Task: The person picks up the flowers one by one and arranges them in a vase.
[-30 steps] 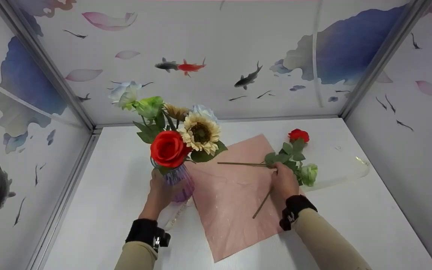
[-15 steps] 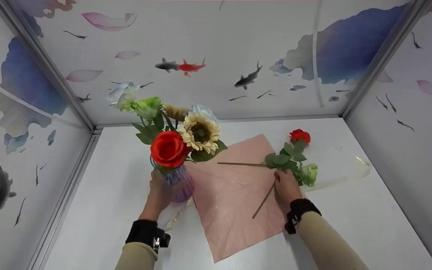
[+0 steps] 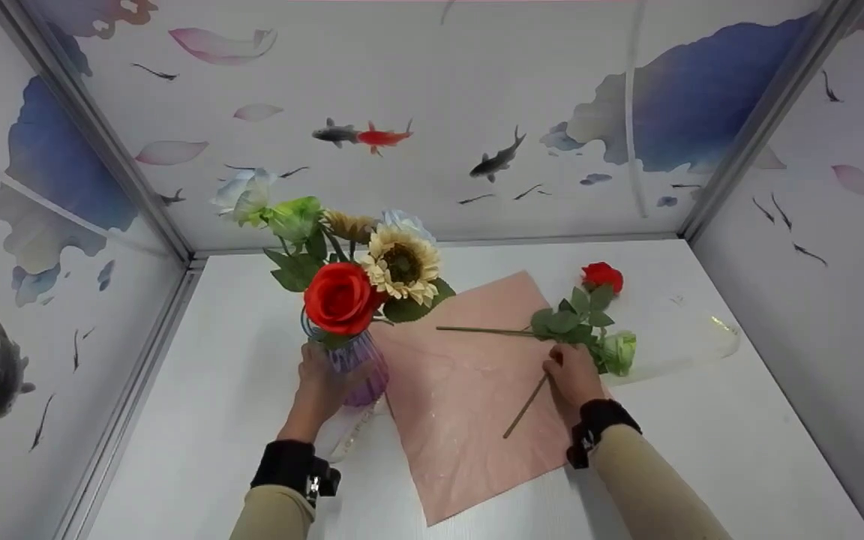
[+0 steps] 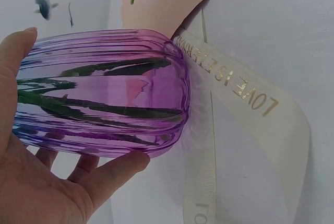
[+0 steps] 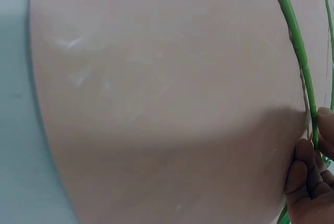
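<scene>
In the head view, my left hand (image 3: pixel 319 390) grips a ribbed blue-to-purple glass vase (image 4: pixel 104 93), its fingers around the side. Stems show through the glass. The vase bears a red rose (image 3: pixel 340 298), a cream sunflower (image 3: pixel 402 264), green and pale blue blooms and leaves. My right hand (image 3: pixel 576 375) pinches a green flower stem (image 5: pixel 300 46) between thumb and fingers, just above the pink wrapping paper (image 3: pixel 469 420). That stem leads toward a light green flower (image 3: pixel 619 352) at the paper's right edge. Beside it lies a second red rose (image 3: pixel 602 277), its stem pointing left across the paper.
A cream ribbon with gold lettering (image 4: pixel 245 91) lies on the white table (image 3: pixel 199 420) by the vase base. Another pale ribbon (image 3: pixel 679 364) stretches over the right side. Walls printed with fish and petals (image 3: pixel 432 90) enclose the table at the back and sides.
My right hand has drawn back slightly, away from the rose's stem and leaves. The red rose on the table has shifted a little to the right. My left hand keeps its hold on the vase.
</scene>
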Tool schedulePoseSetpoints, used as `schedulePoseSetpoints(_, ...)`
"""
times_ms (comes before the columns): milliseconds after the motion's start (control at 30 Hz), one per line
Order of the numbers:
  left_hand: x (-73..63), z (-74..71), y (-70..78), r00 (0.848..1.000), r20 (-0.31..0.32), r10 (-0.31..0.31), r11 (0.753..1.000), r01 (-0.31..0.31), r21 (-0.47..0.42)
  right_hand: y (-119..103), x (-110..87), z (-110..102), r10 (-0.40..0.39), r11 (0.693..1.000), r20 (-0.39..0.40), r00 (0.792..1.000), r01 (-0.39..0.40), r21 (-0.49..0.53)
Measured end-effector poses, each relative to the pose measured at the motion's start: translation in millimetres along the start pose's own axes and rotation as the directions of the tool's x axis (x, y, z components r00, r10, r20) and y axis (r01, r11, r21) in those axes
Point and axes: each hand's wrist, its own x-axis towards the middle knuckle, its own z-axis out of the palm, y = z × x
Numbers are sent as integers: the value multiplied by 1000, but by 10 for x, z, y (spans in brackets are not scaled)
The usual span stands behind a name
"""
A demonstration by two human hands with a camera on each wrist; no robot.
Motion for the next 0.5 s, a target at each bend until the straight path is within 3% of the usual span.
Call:
schedulePoseSetpoints(300, 21, 7, -10, 1000, 2, -31, 999, 31, 15, 55, 49, -4, 105, 993, -49, 993, -102, 66)
schedulePoseSetpoints(500, 39, -2, 7, 1000, -7, -25, 999, 25, 25, 101, 52, -7, 174, 971, -75, 982, -158, 177)
